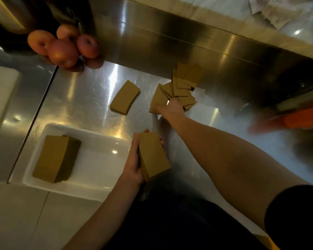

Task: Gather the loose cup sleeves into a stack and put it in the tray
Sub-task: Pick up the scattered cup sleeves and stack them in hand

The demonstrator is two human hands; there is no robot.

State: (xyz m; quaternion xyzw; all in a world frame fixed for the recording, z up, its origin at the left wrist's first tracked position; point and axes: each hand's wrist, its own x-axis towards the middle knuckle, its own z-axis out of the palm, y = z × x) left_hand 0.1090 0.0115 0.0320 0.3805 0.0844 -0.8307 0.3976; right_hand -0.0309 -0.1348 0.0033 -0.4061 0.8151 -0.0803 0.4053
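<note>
Brown cardboard cup sleeves lie on a steel counter. My left hand (134,160) grips a thick stack of sleeves (154,156) just right of the white tray (90,166). Inside the tray rests another stack of sleeves (55,158). My right hand (172,108) reaches far forward and presses on a fanned pile of loose sleeves (181,85) by the back wall, thumb on its leftmost sleeve. A small separate stack (125,97) lies to the left of that pile.
Several red apples (65,46) sit at the back left. A steel backsplash (170,42) rises behind the pile. An orange object (300,120) lies blurred at the right. A white surface (0,94) borders the far left.
</note>
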